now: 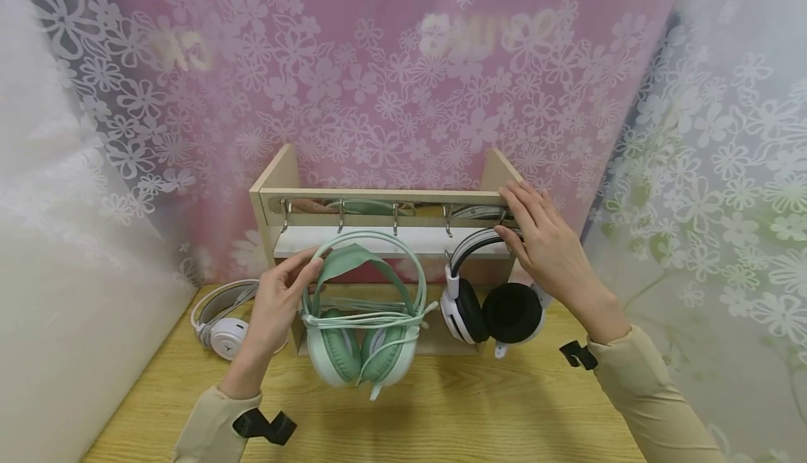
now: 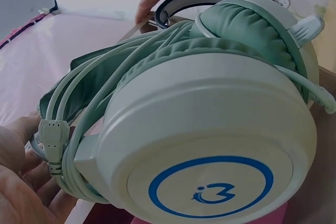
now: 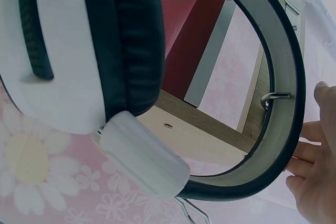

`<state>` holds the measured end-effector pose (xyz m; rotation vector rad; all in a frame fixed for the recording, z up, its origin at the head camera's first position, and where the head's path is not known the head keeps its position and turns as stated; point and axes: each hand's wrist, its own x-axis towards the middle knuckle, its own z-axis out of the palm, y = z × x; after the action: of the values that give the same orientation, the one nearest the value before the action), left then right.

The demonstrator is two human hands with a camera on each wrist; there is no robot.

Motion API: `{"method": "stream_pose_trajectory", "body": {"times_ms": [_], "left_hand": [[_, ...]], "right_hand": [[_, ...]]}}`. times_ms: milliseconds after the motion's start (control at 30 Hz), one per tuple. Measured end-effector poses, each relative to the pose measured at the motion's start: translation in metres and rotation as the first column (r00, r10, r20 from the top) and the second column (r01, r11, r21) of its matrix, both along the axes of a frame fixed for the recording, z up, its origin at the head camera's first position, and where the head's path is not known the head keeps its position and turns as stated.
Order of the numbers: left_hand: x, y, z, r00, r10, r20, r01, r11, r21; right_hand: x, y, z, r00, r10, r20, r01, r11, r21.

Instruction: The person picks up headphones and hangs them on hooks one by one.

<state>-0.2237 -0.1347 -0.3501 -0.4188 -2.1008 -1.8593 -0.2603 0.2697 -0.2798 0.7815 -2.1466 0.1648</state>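
My left hand (image 1: 274, 305) grips the mint-green headphones (image 1: 368, 253) by the left side of their headband, in front of the wooden rack (image 1: 391, 195). Their cable is wound around the band, and a white ear cup (image 2: 210, 114) with a blue ring logo fills the left wrist view. The black-and-white headphones (image 1: 463, 298) hang at the rack's right end, their headband over a metal hook (image 3: 275, 97). My right hand (image 1: 548, 246) rests with extended fingers on the rack's top right corner, its thumb beside that headband.
Several metal hooks (image 1: 341, 216) line the rack's front rail above a white shelf (image 1: 302, 237). White headphones (image 1: 227, 333) lie left of the rack on the wooden table (image 1: 504, 407). A pink floral curtain (image 1: 378, 120) stands behind, with pale sheets at both sides.
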Motion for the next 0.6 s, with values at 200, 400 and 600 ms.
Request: {"method": "stream_pose_trajectory", "body": {"times_ms": [200, 400, 600], "left_hand": [[-0.0002, 0.0007, 0.002, 1.0, 0.006, 0.003, -0.006, 1.0, -0.009], [-0.0004, 0.0006, 0.0026, 1.0, -0.001, 0.007, 0.001, 1.0, 0.001], [0.0006, -0.0009, 0.0031, 1.0, -0.001, -0.017, 0.001, 1.0, -0.021]], "right_hand": [[-0.0003, -0.0004, -0.0004, 1.0, 0.001, 0.001, -0.001, 1.0, 0.001], [-0.0002, -0.0004, -0.0002, 1.0, 0.004, -0.001, -0.004, 1.0, -0.004], [0.0004, -0.0002, -0.0004, 1.0, -0.002, 0.0, 0.002, 1.0, -0.005]]}}
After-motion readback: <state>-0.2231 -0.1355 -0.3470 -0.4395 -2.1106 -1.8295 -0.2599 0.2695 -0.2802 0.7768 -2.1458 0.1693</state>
